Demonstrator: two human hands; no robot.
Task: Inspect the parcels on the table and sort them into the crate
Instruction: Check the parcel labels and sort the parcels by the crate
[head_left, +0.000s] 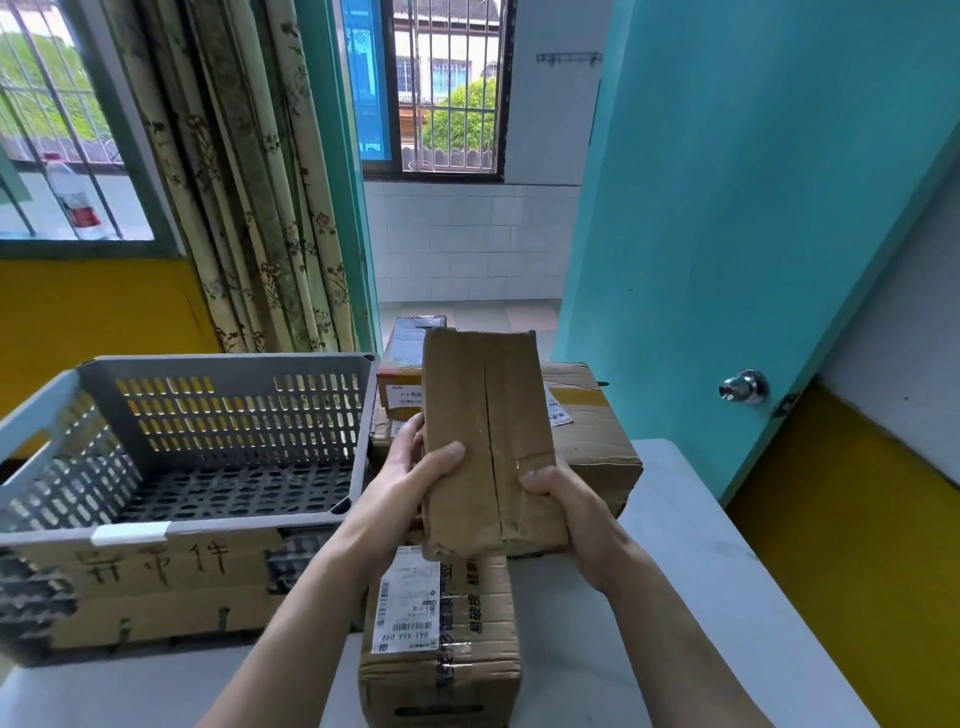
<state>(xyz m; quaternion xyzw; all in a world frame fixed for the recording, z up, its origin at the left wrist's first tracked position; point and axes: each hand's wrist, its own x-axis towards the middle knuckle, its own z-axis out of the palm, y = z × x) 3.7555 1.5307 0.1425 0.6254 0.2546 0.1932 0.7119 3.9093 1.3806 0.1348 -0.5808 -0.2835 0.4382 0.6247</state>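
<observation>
While both hands hold it above the table, the cardboard box looks light and stiff, its corners dented. Left hand curls round the left edge, right hand round the lower right corner. Its long axis points away, far end raised. The crate sits left; weight is probably slight.

Crate open on top; parcels crowd table's far-R side.
</observation>
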